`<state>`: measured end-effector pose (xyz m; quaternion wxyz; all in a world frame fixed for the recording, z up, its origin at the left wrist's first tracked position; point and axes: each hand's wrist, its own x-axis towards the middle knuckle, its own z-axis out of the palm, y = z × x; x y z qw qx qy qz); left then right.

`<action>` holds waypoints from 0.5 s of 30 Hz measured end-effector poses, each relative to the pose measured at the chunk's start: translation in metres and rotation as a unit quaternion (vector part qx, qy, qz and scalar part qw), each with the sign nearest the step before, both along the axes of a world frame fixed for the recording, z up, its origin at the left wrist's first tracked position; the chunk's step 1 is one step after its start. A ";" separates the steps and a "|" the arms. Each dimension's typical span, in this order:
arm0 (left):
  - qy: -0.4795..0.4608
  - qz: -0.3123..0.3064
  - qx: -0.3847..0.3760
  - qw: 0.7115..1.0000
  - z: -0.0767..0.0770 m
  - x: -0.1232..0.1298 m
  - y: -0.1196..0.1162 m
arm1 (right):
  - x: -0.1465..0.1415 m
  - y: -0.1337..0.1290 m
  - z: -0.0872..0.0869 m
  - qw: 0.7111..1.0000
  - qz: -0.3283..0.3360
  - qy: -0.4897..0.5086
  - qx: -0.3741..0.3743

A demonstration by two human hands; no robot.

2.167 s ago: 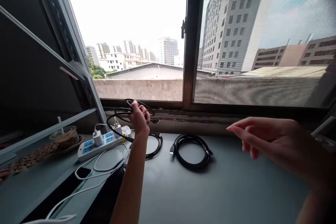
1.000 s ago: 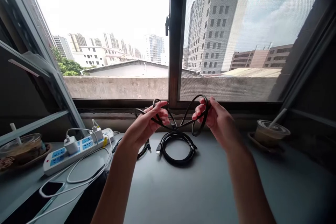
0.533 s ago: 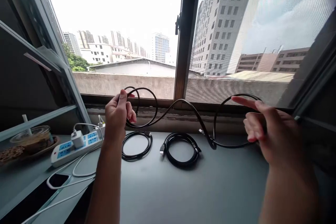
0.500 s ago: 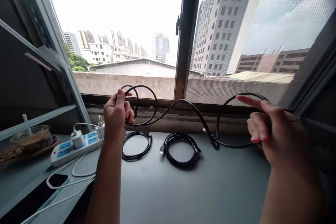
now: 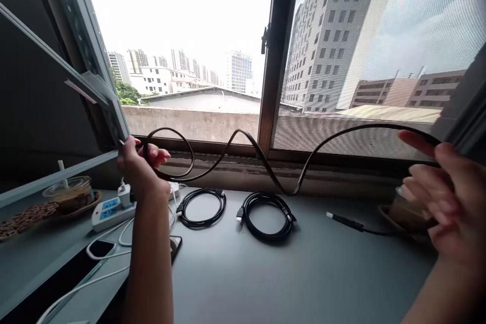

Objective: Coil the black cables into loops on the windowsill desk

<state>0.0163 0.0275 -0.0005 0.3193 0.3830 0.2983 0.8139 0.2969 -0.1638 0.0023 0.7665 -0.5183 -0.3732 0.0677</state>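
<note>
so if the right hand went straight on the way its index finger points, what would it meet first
Probably the black cable arching past the right hand, then the window screen, though depth is unclear.

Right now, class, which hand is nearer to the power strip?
The left. The left hand is up above the power strip, its wrist in front of part of it in this view; the right hand is over the opposite side of the desk.

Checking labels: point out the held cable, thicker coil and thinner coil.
Held cable (image 5: 261, 155), head view: slope near mid-span.
Thicker coil (image 5: 270, 237), head view: lower curve.
Thinner coil (image 5: 201, 224), head view: lower curve.
</note>
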 end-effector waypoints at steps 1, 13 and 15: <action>-0.017 -0.012 -0.018 1.000 0.002 0.000 0.000 | -0.003 0.002 0.000 1.000 0.008 0.016 0.021; 0.374 -0.131 0.107 0.912 -0.009 0.011 -0.003 | -0.012 0.021 -0.002 0.998 0.054 0.009 -0.020; 0.424 -0.152 0.110 0.886 -0.011 0.011 -0.002 | -0.013 0.022 -0.003 0.997 0.052 -0.004 -0.061</action>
